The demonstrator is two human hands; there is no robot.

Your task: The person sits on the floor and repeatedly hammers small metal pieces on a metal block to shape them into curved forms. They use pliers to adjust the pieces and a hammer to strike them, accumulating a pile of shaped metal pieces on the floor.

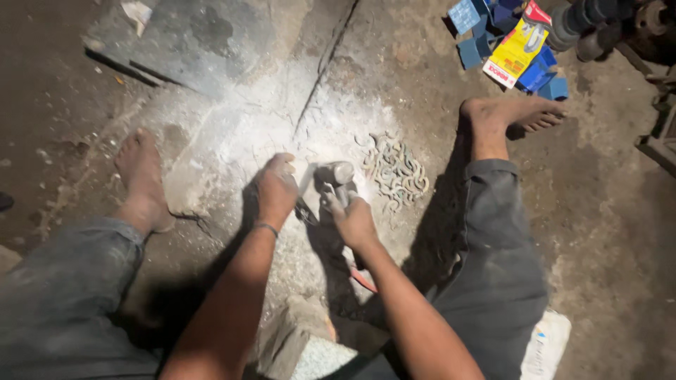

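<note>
Head view, looking down on a person seated on a dusty concrete floor (620,232), legs apart, both bare feet planted.

Right hand (354,222): clenched around the body of a small grey power tool (336,177), apparently a handheld grinder, whose head sits just beyond the knuckles. A red cord (362,280) runs back from under the wrist toward the body. The exact finger placement on the far side of the tool is hidden.

Left hand (276,188): closed, fingers curled down onto something small and dark at the floor, just left of the tool head. What it pinches cannot be told; the piece is too small and shadowed. A thin band circles that wrist.

Around the grip: the two hands work close together, nearly touching, over a patch of pale powder (239,134) spread across the floor beyond and to the left of them. Just right of the tool head lies a heap of small metal rings (396,172), greenish-grey, loose on the floor and apart from both hands.

Further off: a stone block (303,345) sits near the person's body between the forearms. A dark slab (190,42) lies well beyond the hands, to the left. Blue and yellow cartons (510,49) are piled well beyond the right foot (514,114). The left foot (141,176) rests at the edge of the powder.
</note>
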